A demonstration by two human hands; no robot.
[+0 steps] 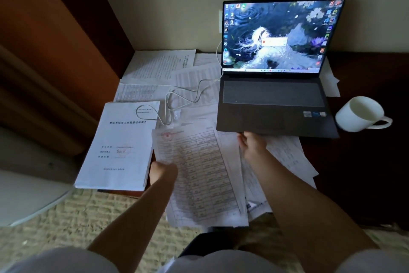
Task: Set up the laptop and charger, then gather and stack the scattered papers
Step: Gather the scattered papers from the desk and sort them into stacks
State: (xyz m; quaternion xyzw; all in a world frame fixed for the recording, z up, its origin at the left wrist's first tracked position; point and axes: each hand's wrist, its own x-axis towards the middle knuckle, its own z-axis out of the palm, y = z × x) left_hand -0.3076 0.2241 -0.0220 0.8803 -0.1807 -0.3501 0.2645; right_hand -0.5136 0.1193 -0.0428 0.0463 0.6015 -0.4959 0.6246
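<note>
While gathering loose sheets, held the table-printed sheet (194, 175) in the curled left hand (162, 172), reached the right hand (252, 143), grip unclear, under papers (287, 155) at the laptop (274, 104) at one o'clock, charger cable (188, 93) already plugged, stack (120, 146) at ten o'clock.

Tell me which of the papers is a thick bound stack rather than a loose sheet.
The white booklet at the desk's front-left corner, beside the left hand. It shows a thick edge and a title page; the others are single sheets, mostly printed tables, lying flat and overlapping.
</note>
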